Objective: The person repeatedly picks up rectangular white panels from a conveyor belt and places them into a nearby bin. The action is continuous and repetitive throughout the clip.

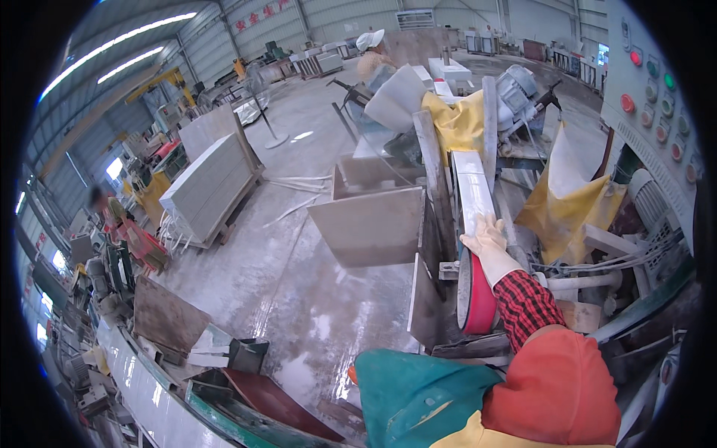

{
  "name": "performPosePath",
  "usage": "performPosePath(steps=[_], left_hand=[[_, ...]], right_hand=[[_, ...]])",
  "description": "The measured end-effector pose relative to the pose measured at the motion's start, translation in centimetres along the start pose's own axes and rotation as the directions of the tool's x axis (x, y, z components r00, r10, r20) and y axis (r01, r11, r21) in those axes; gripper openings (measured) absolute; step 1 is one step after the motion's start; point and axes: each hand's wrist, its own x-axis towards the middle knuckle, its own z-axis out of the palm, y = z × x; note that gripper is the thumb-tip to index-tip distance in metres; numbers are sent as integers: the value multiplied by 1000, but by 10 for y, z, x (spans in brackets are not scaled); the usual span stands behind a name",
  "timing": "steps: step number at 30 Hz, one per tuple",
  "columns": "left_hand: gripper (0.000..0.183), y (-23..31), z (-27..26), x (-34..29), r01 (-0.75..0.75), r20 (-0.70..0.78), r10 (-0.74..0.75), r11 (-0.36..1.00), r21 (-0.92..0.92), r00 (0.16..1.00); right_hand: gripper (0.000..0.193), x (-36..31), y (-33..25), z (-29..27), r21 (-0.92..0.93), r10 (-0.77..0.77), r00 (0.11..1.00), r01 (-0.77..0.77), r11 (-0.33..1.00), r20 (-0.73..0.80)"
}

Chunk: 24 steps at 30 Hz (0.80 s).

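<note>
My right hand (487, 240), in a pale glove, lies on the near end of a long, glossy white strip (473, 187). Its fingers are stretched forward over the surface, not wrapped round it. The strip rests on a narrow conveyor with a red belt (479, 299), whose rounded near end curves down below my wrist. Ahead, the strip runs under a yellow cloth cover (455, 119) between two upright boards. My left hand does not show. Teal cloth (422, 399) and a red-orange sleeve cover (553, 384) fill the lower edge.
A control panel (650, 97) with several buttons stands at right, near hanging yellow cloth (571, 209). Left of the conveyor are grey boards (370, 224) and a stack of slabs (209, 190). A person in a white cap (371, 56) is beyond the machine; another (131, 231) stands far left.
</note>
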Motion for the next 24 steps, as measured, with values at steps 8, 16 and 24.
performPosePath(steps=[8,16,24], left_hand=[[22,-7,11,-16,32,51,-30,999,-31,998],[23,-9,37,-26,141,81,-131,980,-138,988],[37,-16,66,-33,925,544,-748,299,-237,381]], right_hand=[[78,-36,-2,-20,27,-8,997,6,1000,83],[84,-25,-12,-28,-4,109,975,-110,994,196],[70,-7,-43,-93,917,82,927,-374,137,366]])
